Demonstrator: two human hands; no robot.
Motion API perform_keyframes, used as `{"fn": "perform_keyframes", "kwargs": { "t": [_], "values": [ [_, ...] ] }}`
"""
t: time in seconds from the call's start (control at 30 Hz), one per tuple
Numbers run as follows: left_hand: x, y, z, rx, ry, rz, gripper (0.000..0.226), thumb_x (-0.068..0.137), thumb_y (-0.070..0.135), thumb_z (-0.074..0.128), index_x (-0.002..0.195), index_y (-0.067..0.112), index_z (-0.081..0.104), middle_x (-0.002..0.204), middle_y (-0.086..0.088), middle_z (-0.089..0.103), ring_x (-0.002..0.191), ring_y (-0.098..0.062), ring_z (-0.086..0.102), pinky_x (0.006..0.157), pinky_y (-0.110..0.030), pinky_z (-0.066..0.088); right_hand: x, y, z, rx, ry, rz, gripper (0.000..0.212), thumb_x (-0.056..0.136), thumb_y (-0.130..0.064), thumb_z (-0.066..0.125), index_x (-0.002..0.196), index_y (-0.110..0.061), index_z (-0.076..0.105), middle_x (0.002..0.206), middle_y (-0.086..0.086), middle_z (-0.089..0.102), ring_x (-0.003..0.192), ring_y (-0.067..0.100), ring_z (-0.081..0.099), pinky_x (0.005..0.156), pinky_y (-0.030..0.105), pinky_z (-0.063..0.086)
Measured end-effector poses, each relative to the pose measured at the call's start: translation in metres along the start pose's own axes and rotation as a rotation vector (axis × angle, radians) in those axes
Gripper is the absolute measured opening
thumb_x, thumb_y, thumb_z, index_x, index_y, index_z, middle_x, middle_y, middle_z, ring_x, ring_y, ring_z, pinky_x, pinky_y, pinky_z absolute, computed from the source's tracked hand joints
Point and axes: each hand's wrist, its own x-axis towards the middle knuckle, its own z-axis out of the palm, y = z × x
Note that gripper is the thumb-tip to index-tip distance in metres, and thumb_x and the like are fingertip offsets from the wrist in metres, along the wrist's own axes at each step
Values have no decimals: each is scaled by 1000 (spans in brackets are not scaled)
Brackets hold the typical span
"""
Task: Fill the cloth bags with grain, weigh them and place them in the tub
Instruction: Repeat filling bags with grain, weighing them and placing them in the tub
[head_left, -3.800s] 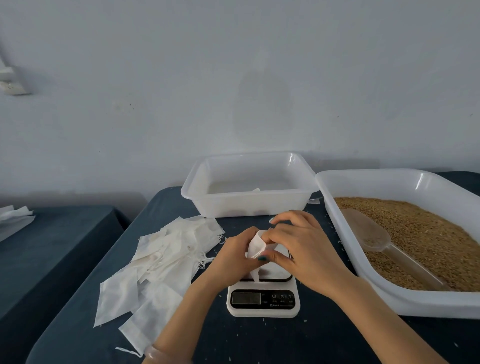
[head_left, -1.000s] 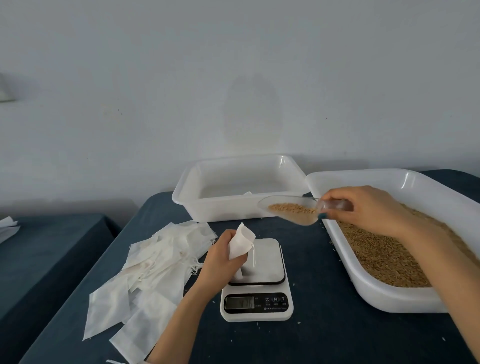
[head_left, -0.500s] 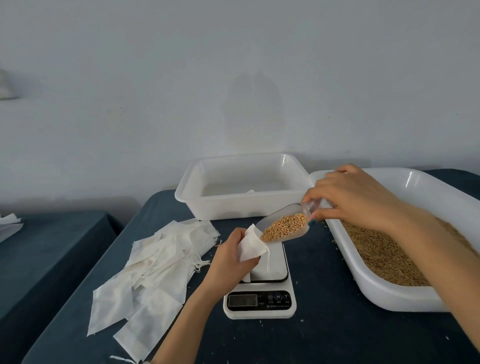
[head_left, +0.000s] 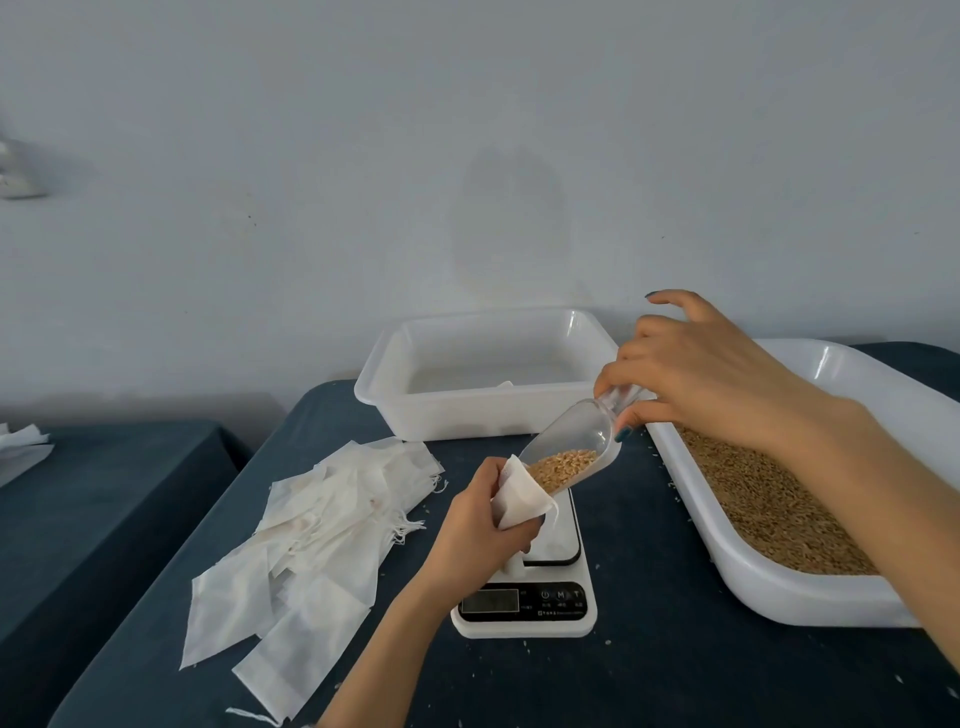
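My left hand grips a small white cloth bag with its mouth open, just above the white scale. My right hand pinches the handle of a clear plastic scoop. The scoop is tilted steeply down, its tip inside the bag's mouth, with brown grain gathered at its lower end. A large white tray of grain lies to the right. A white tub stands behind the scale; a bit of white shows inside it.
A heap of flat empty cloth bags lies left of the scale on the dark blue table. Loose grains are scattered on the cloth. A second dark table stands at the left across a gap. A pale wall is close behind.
My right hand brought the loaded scoop from the grain tray to the bag and tipped it steeper; its tip now enters the bag's mouth. The left hand kept its grip on the bag.
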Motion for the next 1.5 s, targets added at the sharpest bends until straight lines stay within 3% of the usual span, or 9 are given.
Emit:
{"fn": "perform_keyframes", "kwargs": {
  "t": [0.2, 0.4, 0.6, 0.73, 0.83, 1.07, 1.27, 1.37, 1.5],
  "values": [
    [-1, 0, 1, -14, 6, 14, 40, 84, 25, 75, 108, 40, 47, 97, 27, 62, 71, -8, 68, 60, -20, 53, -3, 3, 2, 28, 8, 16, 47, 74, -70, 42, 103, -43, 67, 83, -19, 65, 88, 8, 55, 113, 38, 19],
    [-3, 1, 0, -18, 29, 35, 36, 84, 26, 73, 108, 37, 48, 93, 22, 64, 69, -7, 66, 62, -22, 54, -14, 11, 19, 119, 33, 81, 35, 77, -66, 56, 104, -45, 65, 89, -24, 65, 90, 7, 54, 107, 35, 26],
    [-3, 2, -4, -26, 62, 29, 34, 87, 24, 72, 109, 36, 48, 87, 20, 64, 70, -5, 65, 61, -21, 54, -32, 12, 44, 533, -64, 313, 17, 79, -57, 65, 94, -54, 58, 91, -23, 64, 88, -1, 57, 78, 24, 43],
    [-3, 8, -4, -121, 60, 32, 24, 92, 19, 66, 107, 29, 49, 76, 16, 63, 62, -4, 60, 55, -19, 49, -42, 6, 58, 909, -98, 473, 36, 75, -60, 53, 99, -36, 65, 98, -21, 69, 92, 1, 65, 78, 31, 51],
    [-2, 14, -3, -168, 59, 31, 18, 92, 26, 61, 106, 27, 49, 71, 16, 60, 62, -4, 57, 54, -21, 48, -51, 12, 71, 975, -53, 623, 26, 89, -48, 51, 99, -26, 62, 90, -12, 70, 83, 4, 66, 77, 32, 53],
    [1, 16, -6, -188, 75, 6, 5, 95, 28, 49, 98, 25, 46, 72, 11, 53, 66, -3, 49, 62, -17, 45, -77, 46, 91, 551, -403, 1005, 36, 101, -36, 48, 80, -8, 56, 69, 6, 58, 58, 19, 53, 52, 28, 37],
    [3, 20, -15, -164, 11, -101, 53, 85, 82, 23, 102, 37, 44, 92, 14, 52, 83, -1, 50, 82, -19, 43, -80, 36, 93, 222, -811, 934, 30, 99, -42, 49, 102, -14, 59, 94, 2, 62, 86, 17, 61, 82, 28, 51],
    [8, 21, -15, -143, 93, -124, 47, 95, 64, 22, 98, 23, 44, 81, 12, 49, 72, 1, 47, 70, -18, 41, -67, 18, 79, 60, -549, 804, 38, 95, -45, 53, 117, -15, 56, 112, 4, 62, 102, 22, 59, 85, 34, 52],
    [14, 21, -11, -131, 124, -40, 19, 104, 37, 43, 90, 24, 42, 81, 13, 46, 69, 2, 44, 69, -20, 39, -33, -42, 49, 561, -78, 505, 30, 93, -47, 55, 120, -34, 59, 118, -19, 59, 109, 3, 54, 83, 24, 44]
  ]
}}
